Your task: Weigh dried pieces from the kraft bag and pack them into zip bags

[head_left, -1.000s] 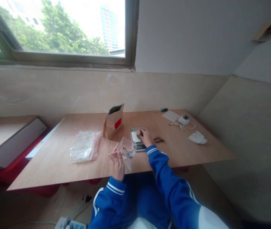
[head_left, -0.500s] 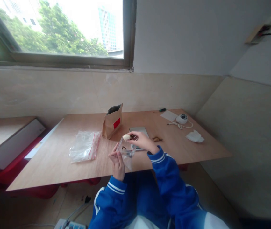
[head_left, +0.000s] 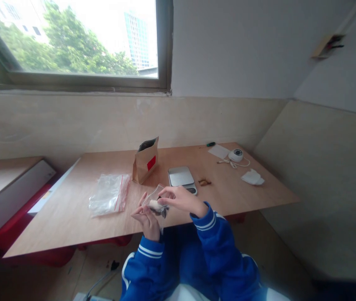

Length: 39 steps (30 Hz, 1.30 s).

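Note:
My left hand (head_left: 148, 218) grips a small clear plastic bag (head_left: 151, 195) near the table's front edge. My right hand (head_left: 180, 200) has its fingers closed at the bag's mouth, on a pale whitish piece (head_left: 155, 205) whose kind I cannot make out. Dark bits (head_left: 162, 211) show just below it, seemingly inside the bag. Behind my right hand lies a kitchen scale (head_left: 180, 177), its bare metal plate in view. A few small brown dried pieces (head_left: 204, 182) rest to the right of the scale.
An open brown paper pouch (head_left: 146, 164) with a red label stands behind the bag. Clear zip bags (head_left: 107, 193) lie to the left. Further right are a white dome camera (head_left: 236, 155) with its cable, a crumpled tissue (head_left: 253, 177), a paper sheet (head_left: 219, 151) and a green-handled screwdriver (head_left: 211, 144).
My right hand has moved down with the whitish piece, from above the bag's mouth to the bag. Both hands are lower, and the scale's plate is uncovered.

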{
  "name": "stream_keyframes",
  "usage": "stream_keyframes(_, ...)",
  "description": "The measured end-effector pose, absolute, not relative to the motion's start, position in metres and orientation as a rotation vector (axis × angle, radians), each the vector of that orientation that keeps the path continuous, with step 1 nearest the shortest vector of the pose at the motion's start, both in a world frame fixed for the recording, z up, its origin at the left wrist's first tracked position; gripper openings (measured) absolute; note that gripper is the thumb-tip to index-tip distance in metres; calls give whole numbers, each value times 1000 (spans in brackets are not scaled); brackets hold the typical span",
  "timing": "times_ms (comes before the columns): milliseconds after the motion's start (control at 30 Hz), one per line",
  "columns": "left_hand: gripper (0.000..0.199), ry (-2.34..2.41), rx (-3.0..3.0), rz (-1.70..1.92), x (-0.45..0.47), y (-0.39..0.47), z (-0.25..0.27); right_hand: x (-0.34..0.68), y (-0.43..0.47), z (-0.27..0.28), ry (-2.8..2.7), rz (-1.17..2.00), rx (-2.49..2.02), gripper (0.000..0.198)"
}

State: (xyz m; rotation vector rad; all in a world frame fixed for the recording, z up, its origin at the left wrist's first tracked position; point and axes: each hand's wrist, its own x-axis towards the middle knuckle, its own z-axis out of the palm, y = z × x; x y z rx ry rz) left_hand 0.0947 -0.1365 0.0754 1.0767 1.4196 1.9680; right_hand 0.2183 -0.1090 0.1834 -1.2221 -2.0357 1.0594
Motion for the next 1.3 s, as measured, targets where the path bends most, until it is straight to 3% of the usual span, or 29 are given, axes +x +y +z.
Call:
stream_keyframes(233, 27, 1379, 1001, 2138, 96, -133, 72, 224, -144, 152, -1517, 759, -1367, 40)
stream_keyframes(333, 22, 1354, 1043, 2174, 102, -136, 76, 217, -153, 130, -1395, 1049, -1392, 69)
stream_keyframes(433, 18, 1321, 1153, 2094, 109, -144, 79, 204, -156, 125, -1341, 1237, -1253, 81)
stream_keyframes(600, 23, 1208, 1331, 1884, 108, -154, 81, 199, -155, 140, -1355, 1063, -1131, 59)
stream_keyframes(800, 36, 1220, 1237, 1901, 84, -146, 100, 219, -158, 145, -1336, 955, -1130, 33)
stream_keyframes(900, 48, 1147, 1080, 1692, 70, -140, 108, 224, -161, 148, -1368, 990, -1105, 31)
stream_keyframes(1033, 44, 1050, 928, 1372, 64, -137, 104, 226, -165, 154, -1363, 1123, -1043, 36)
stream_keyframes(1300, 49, 1481, 1060, 1655, 68, -145, 89, 228, -174, 170, -1448, 1081, -1085, 40)
